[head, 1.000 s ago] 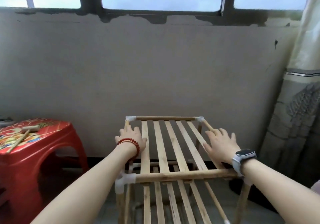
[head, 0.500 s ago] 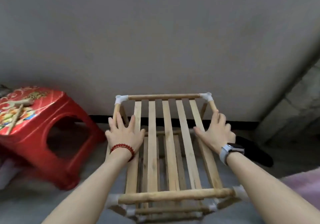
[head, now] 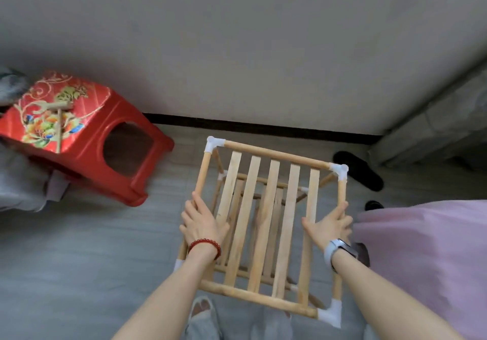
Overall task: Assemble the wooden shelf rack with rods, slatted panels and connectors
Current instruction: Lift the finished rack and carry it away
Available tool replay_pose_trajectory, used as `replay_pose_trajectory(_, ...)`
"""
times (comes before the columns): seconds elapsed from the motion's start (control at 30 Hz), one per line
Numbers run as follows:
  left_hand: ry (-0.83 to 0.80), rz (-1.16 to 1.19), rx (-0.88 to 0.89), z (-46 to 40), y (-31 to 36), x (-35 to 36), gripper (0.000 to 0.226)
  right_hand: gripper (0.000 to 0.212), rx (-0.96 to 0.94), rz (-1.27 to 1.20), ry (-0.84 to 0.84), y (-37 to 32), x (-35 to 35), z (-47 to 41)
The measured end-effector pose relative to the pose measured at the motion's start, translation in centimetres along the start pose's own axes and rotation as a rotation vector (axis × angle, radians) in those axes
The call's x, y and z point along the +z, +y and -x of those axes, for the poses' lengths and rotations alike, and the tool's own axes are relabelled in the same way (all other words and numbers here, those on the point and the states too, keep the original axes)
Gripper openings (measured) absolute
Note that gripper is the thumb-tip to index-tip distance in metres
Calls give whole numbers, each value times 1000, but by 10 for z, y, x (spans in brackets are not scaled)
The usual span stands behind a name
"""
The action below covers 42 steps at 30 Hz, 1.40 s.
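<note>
Head view: both hands on the top of the wooden rack

Head camera looks straight down on a wooden rack (head: 268,223) standing on a grey tiled floor (head: 79,255) near the foot of a pale wall (head: 237,50). Its top shelf is a panel of five flat slats (head: 266,218) framed by round rods, with white corner connectors (head: 338,171) joining the rods at the far and near corners. A lower shelf of slats shows through the gaps beneath.

The left hand (head: 201,223), with a red bead bracelet (head: 204,245) at the wrist, lies on the left side rod (head: 203,173); its fingers reach forward along the rod and the thumb spreads inward towards the first slat. Whether the fingers wrap under the rod cannot be told. The right hand (head: 328,226), with a watch (head: 341,250) on the wrist, is at the right side rod (head: 342,192); its fingers bend round the rod and the thumb stretches inward across the outermost slat.

A red plastic stool (head: 92,139) with a flower-printed top stands to the left, well apart from the rack, and a small wooden mallet (head: 59,118) lies on it. A dark slipper (head: 358,171) lies on the floor just beyond the far right corner. Pink fabric (head: 427,260) fills the right side, and the person's foot (head: 201,310) shows below the near rod
</note>
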<state>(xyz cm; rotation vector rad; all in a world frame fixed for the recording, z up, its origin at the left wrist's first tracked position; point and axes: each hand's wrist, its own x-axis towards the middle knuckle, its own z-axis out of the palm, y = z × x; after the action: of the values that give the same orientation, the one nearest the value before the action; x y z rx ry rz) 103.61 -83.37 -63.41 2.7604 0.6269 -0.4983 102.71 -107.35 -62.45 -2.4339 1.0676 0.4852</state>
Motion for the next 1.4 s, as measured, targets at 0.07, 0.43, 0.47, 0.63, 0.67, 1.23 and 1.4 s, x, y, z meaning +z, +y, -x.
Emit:
replay_pose_trajectory(0.07, -50, 44, -28, 10, -10, -2, 113, 112, 11, -21, 7, 4, 1, 14)
replay_pose_trajectory(0.43, -11, 358, -314, 105, -96, -86, 96, 68, -282, -80, -63, -28, -50, 108)
replay_pose_trajectory(0.47, -8, 367, -326, 117, -107, -94, 88, 64, -297, -66, -76, -30, -53, 121)
replay_pose_trajectory(0.63, 85, 275, -367, 159, -175, -141, 47, 53, -479, -50, -117, -61, -57, 183)
replay_pose_trajectory(0.67, 96, 242, -391, 167, -195, -150, 43, 54, -537, -27, -135, -73, -55, 198)
replay_pose_trajectory(1.23, 318, 258, -787, 307, -483, -239, 52, 42, -1248, 412, -249, -252, 57, 484)
replay_pose_trajectory(1.4, 417, 334, -1062, 373, -542, -231, 53, 47, -1480, 465, -393, -284, 124, 582)
